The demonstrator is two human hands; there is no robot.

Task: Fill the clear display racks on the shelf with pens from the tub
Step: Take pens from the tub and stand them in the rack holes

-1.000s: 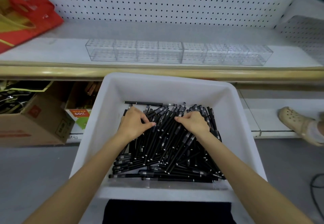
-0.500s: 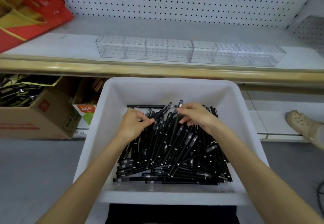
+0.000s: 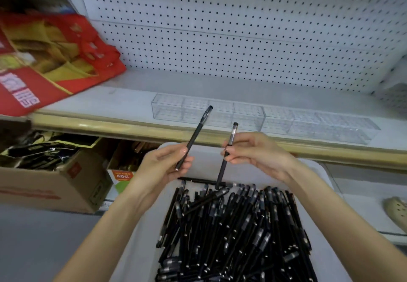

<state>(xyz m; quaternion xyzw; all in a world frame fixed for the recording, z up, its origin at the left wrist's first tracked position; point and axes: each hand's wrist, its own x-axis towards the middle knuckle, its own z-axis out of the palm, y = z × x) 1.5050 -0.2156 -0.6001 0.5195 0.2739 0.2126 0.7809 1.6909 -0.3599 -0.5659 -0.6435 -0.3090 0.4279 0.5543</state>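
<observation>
A white tub (image 3: 317,172) in front of me holds a heap of black pens (image 3: 231,231). My left hand (image 3: 163,165) pinches one black pen (image 3: 195,136) that slants up to the right. In my right hand (image 3: 255,151) a second black pen (image 3: 229,149) is pinched nearly upright. Both hands are raised above the tub's far end, just short of the shelf lip. A row of clear display racks (image 3: 259,117) stands on the white shelf (image 3: 123,98) beyond; I see no pens in them.
A red and yellow bag (image 3: 50,61) lies at the shelf's left end. White pegboard (image 3: 220,28) backs the shelf. A tan shelf lip (image 3: 110,125) runs across. Cardboard boxes (image 3: 50,184) sit low on the left. A beige shoe (image 3: 396,212) shows at the right edge.
Both hands have come up out of the pen heap, each with one pen, towards the racks. My view has tilted upward.
</observation>
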